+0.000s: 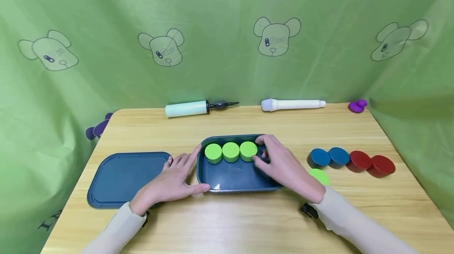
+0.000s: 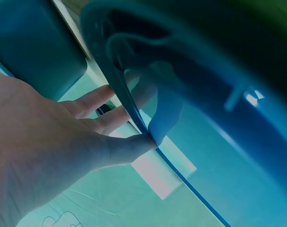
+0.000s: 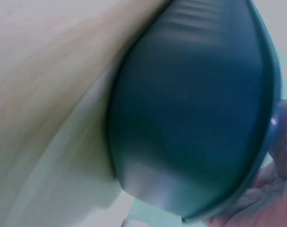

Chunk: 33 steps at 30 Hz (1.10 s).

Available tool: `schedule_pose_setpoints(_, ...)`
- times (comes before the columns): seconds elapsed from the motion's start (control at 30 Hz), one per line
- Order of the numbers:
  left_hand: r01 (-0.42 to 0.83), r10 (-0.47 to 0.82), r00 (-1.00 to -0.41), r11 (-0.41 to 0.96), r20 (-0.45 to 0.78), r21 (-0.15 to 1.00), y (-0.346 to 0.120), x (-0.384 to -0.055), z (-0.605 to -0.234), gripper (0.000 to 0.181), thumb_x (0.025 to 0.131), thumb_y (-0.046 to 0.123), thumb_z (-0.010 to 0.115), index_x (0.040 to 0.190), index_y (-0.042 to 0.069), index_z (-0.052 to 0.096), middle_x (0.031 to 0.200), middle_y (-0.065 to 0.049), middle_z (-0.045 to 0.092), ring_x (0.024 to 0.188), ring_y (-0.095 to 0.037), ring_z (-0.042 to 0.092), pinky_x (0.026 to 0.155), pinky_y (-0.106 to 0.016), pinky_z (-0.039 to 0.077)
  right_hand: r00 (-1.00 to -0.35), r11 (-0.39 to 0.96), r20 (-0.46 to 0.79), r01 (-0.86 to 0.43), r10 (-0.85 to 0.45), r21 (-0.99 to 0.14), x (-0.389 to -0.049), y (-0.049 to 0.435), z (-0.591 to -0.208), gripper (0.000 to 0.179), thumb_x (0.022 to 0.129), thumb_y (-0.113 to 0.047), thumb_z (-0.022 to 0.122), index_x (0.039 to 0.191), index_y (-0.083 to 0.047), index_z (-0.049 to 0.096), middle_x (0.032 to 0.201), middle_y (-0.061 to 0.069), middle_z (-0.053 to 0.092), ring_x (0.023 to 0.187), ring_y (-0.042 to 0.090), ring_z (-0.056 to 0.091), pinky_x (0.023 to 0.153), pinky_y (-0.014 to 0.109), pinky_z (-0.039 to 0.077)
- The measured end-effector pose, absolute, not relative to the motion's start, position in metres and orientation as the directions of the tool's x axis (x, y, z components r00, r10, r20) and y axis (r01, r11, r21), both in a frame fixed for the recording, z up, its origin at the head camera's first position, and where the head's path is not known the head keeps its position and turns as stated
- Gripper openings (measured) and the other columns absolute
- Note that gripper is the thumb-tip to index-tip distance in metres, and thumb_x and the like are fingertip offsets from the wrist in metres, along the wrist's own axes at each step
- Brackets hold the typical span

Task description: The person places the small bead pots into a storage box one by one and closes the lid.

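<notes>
A dark blue rectangular box (image 1: 227, 181) stands at mid-table with three lime-green cylinders in a row along its back wall. At the box's left end is my left hand (image 1: 173, 179), index finger reaching the back corner and thumb at the front corner. The left wrist view shows the thumb (image 2: 134, 146) at the rim. Inside the box, my right hand (image 1: 280, 159) pinches the rightmost green cylinder (image 1: 248, 150) at its right side with thumb and index finger. The other two, a middle cylinder (image 1: 231, 151) and a left cylinder (image 1: 213, 153), stand beside it.
A dark blue lid (image 1: 124, 179) lies left of the box. To the right are two blue cylinders (image 1: 318, 157), two red cylinders (image 1: 381, 166) and a green cylinder (image 1: 319, 176) partly behind my right wrist. A hand pump (image 1: 188, 109), white microphone (image 1: 298, 104) and purple object (image 1: 357, 106) lie at the back.
</notes>
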<state>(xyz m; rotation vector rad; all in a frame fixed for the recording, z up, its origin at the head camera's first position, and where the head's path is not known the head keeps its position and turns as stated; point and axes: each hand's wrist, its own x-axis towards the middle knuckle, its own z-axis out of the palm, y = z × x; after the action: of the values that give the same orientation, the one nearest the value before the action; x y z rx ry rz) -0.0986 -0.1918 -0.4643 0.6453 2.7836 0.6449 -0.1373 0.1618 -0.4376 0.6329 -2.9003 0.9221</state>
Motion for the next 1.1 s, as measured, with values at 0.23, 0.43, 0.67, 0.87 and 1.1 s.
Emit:
schedule_pose_setpoints(0.23, 0.372, 0.463, -0.881, 0.806, -0.098, 0.460, -0.191, -0.099, -0.465, 0.118, 0.094, 0.083, 0.061, 0.177, 0.034, -0.006, 0.166, -0.018, 0.042, 0.156, -0.048, 0.031, 0.119, -0.081, 0.013, -0.890, 0.713, 0.293, -0.455, -0.348, -0.533, -0.129, 0.186, -0.424, 0.031, 0.101, -0.015, 0.079, 0.128, -0.007, 0.067, 0.096, 0.004, 0.058, 0.073, 0.014, 0.054, 0.058, 0.028, 0.048)
schedule_pose_setpoints(0.43, 0.366, 0.464, -0.879, 0.804, -0.110, 0.468, -0.191, -0.099, -0.464, 0.117, 0.094, 0.084, 0.061, 0.176, 0.035, -0.007, 0.167, -0.018, 0.040, 0.156, -0.048, 0.030, 0.120, -0.081, 0.012, -0.885, 0.723, 0.348, -0.457, -0.310, -0.518, -0.121, 0.210, -0.418, 0.027, 0.100, -0.012, 0.080, 0.125, -0.009, 0.070, 0.093, 0.001, 0.060, 0.074, 0.013, 0.055, 0.059, 0.027, 0.049)
schedule_pose_setpoints(0.67, 0.358, 0.453, -0.885, 0.810, -0.109, 0.465, -0.191, -0.098, -0.464, 0.118, 0.093, 0.085, 0.061, 0.176, 0.035, -0.007, 0.168, -0.018, 0.039, 0.157, -0.048, 0.029, 0.120, -0.081, 0.011, -0.856, 0.711, 0.428, -0.493, -0.291, -0.502, -0.114, 0.236, -0.420, 0.033, 0.094, -0.009, 0.087, 0.122, -0.013, 0.071, 0.088, -0.003, 0.059, 0.071, 0.011, 0.055, 0.061, 0.022, 0.046)
schedule_pose_setpoints(0.87, 0.349, 0.448, -0.887, 0.812, -0.116, 0.469, -0.192, -0.098, -0.464, 0.118, 0.093, 0.085, 0.061, 0.176, 0.035, -0.007, 0.169, -0.019, 0.038, 0.157, -0.048, 0.028, 0.120, -0.081, 0.009, -0.857, 0.712, 0.441, -0.484, -0.268, -0.509, -0.105, 0.254, -0.428, 0.037, 0.090, -0.008, 0.090, 0.122, -0.012, 0.071, 0.088, -0.006, 0.056, 0.070, 0.010, 0.053, 0.063, 0.017, 0.042)
schedule_pose_setpoints(1.1, 0.354, 0.454, -0.884, 0.809, -0.115, 0.470, -0.193, -0.099, -0.463, 0.117, 0.094, 0.084, 0.061, 0.176, 0.035, -0.006, 0.169, -0.019, 0.039, 0.156, -0.048, 0.030, 0.122, -0.079, 0.009, -0.878, 0.735, 0.411, -0.445, -0.246, -0.511, -0.093, 0.268, -0.439, 0.040, 0.088, -0.012, 0.092, 0.121, -0.012, 0.071, 0.097, -0.003, 0.059, 0.076, 0.010, 0.052, 0.066, 0.017, 0.042)
